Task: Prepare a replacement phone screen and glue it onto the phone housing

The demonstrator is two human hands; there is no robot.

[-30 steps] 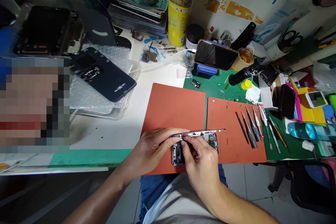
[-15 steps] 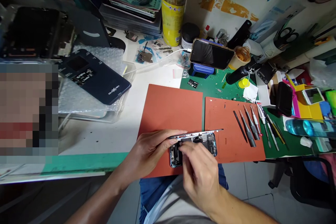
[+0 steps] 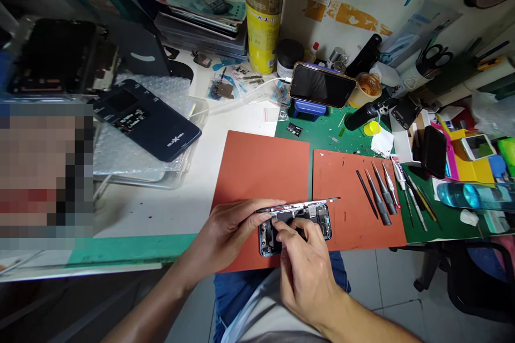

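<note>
An opened smartphone (image 3: 266, 245) lies at the front of the orange mat (image 3: 261, 163), its inner parts facing up. Its screen (image 3: 324, 203) stands raised along the far side, seen nearly edge-on. My left hand (image 3: 227, 236) pinches the left end of that screen between thumb and fingers. Over the phone's inside, my right hand (image 3: 308, 273) reaches with its index finger stretched out, the tip touching parts near the left end. The other fingers are bent and apart from it, with no tool visible. My right hand covers part of the phone's middle and lower edge.
On a second orange mat (image 3: 333, 187) to the right lie several screwdrivers (image 3: 380, 201) and a black pry stick (image 3: 367, 193). A propped phone (image 3: 322, 86) stands at the back, near a yellow can (image 3: 261, 37). A dark blue device (image 3: 151, 120) rests on bubble wrap at left.
My right index finger has stretched out further into the phone, and the other fingers have spread from their earlier bunched pose. The left hand, screen and phone have stayed nearly still.
</note>
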